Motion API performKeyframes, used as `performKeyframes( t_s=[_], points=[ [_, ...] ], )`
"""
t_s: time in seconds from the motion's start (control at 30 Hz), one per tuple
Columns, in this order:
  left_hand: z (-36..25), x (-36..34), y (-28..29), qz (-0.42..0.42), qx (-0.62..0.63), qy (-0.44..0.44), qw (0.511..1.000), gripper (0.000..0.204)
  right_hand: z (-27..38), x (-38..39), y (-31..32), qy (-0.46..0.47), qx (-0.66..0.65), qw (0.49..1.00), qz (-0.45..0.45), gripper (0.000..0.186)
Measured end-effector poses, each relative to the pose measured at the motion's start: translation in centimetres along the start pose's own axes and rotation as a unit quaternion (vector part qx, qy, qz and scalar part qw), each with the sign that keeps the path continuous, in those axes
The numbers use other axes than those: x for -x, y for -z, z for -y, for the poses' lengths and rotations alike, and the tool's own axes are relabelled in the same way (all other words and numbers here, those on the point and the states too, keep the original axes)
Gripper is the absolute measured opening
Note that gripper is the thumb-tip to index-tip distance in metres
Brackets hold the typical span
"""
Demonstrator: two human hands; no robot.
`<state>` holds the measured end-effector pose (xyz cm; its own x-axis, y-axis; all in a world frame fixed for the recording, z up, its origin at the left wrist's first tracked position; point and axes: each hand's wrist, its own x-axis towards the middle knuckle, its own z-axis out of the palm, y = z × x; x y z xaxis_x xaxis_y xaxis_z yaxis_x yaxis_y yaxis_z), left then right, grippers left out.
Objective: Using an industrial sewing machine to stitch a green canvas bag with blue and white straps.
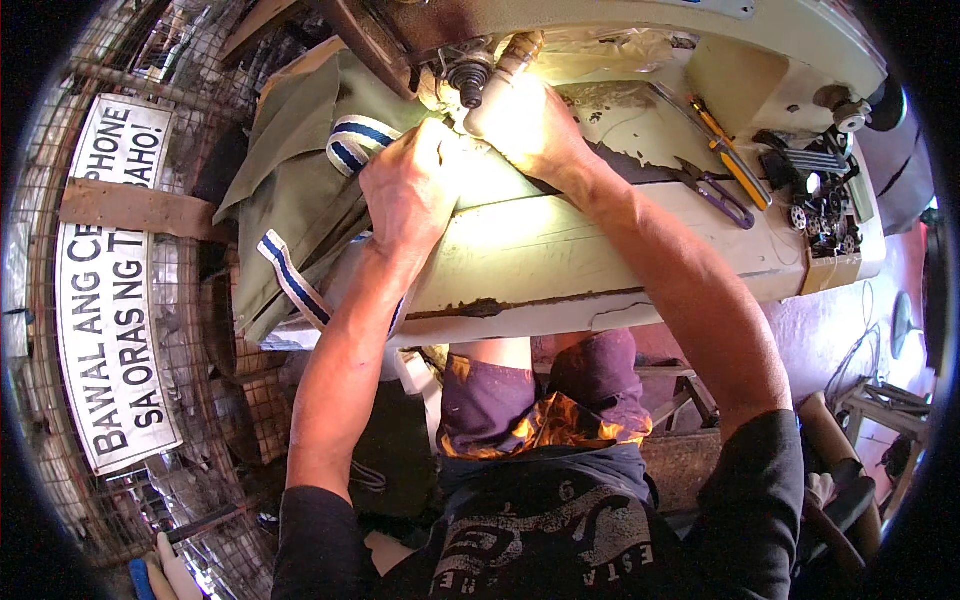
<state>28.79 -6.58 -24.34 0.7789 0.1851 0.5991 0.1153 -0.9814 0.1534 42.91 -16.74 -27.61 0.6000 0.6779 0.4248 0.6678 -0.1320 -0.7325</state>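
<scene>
Both hands meet under the needle end of a sewing machine point(468, 78), in a strong patch of lamp light. My left hand point(412, 185) is closed, knuckles up, and what its fingertips grip is hidden. Beside it, olive-green cloth point(290, 140) hangs in folds over the left end of the machine bed point(560, 250). A white webbing strip with a blue stripe point(362, 140) loops out of the cloth near my left knuckles. My right hand point(535, 130) curls in from the right, its fingers drawn together close to the needle parts. Glare washes out what it holds.
On the bed's right lie a yellow-black cutter knife point(740, 165), thread snips point(715, 195) and a small box of metal parts point(828, 205). The machine's arm point(640, 25) spans above. Wire mesh with a white sign point(118, 285) stands left. Another person's arm point(835, 440) shows lower right.
</scene>
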Motion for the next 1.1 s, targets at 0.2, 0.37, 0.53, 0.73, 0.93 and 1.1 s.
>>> performKeyframes(
  t_s=[0.2,0.37,0.53,0.73,0.93,1.1],
  points=[
    [-0.1,-0.1,0.2,0.005,0.011,0.006,1.0,0.014,-0.4,0.2,0.1,0.077,0.015,0.997,-0.005,0.026],
    [-0.3,-0.2,0.2,0.009,0.003,0.013,1.0,0.016,-0.6,0.4,0.3,0.126,-0.002,0.992,-0.031,0.024],
    [-0.3,-0.3,0.2,0.016,0.004,0.028,0.999,0.018,-0.5,0.4,0.3,0.119,-0.074,0.989,-0.04,0.035],
    [-0.5,-0.3,0.4,0.024,0.018,0.018,0.999,0.017,-0.4,1.0,1.5,0.118,-0.235,0.964,-0.036,0.019],
    [-0.5,-0.3,0.5,0.024,0.017,0.029,0.999,0.016,-1.0,0.8,1.1,0.064,-0.23,0.97,0.036,0.02],
    [-0.4,-0.4,0.3,0.024,0.019,0.025,0.999,0.016,-1.2,0.5,0.4,0.131,-0.028,0.991,0.001,0.021]
  ],
)
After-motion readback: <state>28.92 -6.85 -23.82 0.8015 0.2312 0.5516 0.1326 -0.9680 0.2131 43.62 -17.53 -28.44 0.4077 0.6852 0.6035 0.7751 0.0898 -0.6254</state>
